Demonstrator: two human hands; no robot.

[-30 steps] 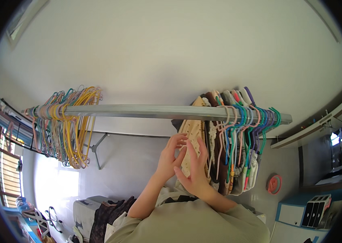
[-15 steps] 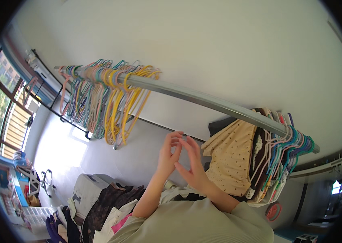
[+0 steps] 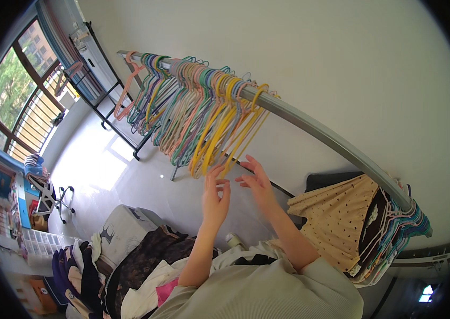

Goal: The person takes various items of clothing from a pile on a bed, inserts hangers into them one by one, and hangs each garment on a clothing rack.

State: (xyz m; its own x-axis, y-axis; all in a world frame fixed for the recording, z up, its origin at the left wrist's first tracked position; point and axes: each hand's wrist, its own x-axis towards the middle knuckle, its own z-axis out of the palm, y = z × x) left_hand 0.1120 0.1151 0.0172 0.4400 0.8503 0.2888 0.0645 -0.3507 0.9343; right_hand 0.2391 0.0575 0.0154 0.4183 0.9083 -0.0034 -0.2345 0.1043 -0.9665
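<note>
Before the pale wall, the left hand and right hand hover empty, loosely curled, while just beyond them yellow hangers on the rail look light, stiff, perhaps slippery, best gripped near the hook.

Along the metal rail, smooth with a dull sheen, we see thin hangers with a smooth, plastic-like finish. Under the rail's right end we find a beige garment of soft, matt cloth. Below the rail we see a smooth, glossy floor; behind it, a matt, even wall.
</note>
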